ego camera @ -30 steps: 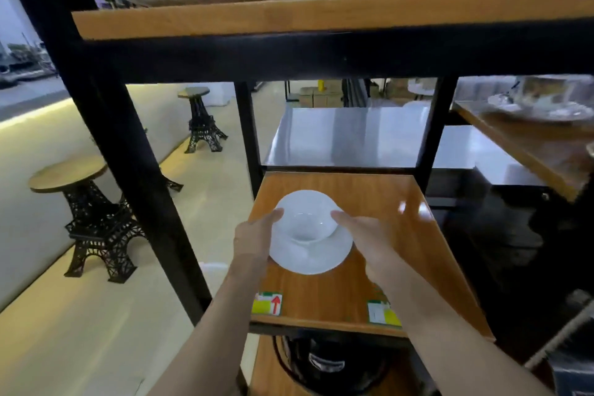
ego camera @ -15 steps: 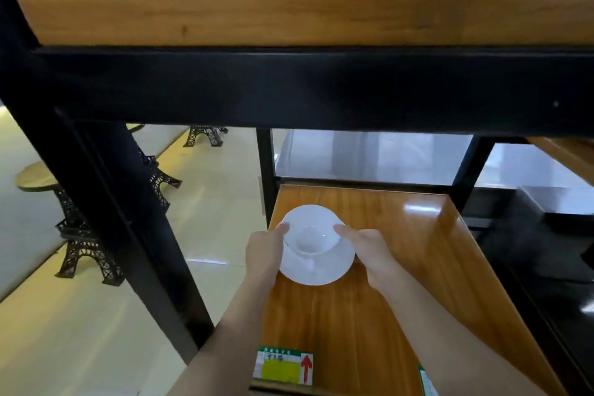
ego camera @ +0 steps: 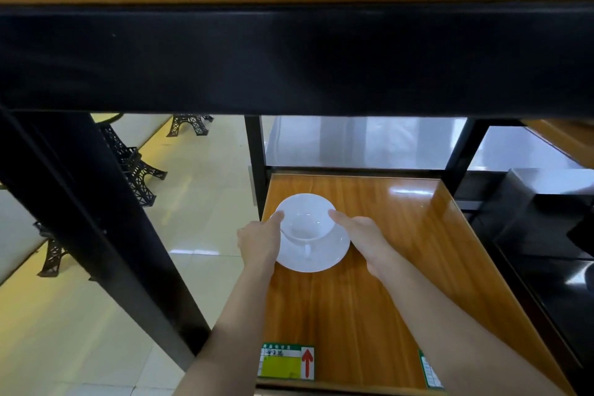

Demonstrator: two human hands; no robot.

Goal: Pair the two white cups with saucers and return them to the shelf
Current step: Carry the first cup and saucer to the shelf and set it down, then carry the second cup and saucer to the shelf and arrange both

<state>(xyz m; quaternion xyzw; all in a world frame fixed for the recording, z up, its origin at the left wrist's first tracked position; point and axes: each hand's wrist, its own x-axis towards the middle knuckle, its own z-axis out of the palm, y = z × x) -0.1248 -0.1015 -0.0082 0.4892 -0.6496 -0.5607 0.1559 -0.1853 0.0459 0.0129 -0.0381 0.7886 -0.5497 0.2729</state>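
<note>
One white cup [ego camera: 305,219] sits on a white saucer [ego camera: 321,255], both over the back left part of the wooden shelf [ego camera: 401,267]. The cup's handle points toward me. My left hand [ego camera: 262,243] grips the set from the left, thumb on the cup's rim. My right hand [ego camera: 363,236] grips it from the right, fingertips at the rim. Whether the saucer rests on the shelf or hovers just above it, I cannot tell. No second cup or saucer shows.
A thick black beam and wooden shelf board [ego camera: 289,51] hang low overhead. Black posts [ego camera: 257,164] frame the shelf's back corners. Price labels [ego camera: 286,362] sit on the front edge. Tower-shaped stools [ego camera: 135,170] stand on the floor at left.
My head has dropped lower and closer, so the upper shelf's dishes left view. The cup and saucer, held in both hands, stay over the back left of the shelf.
</note>
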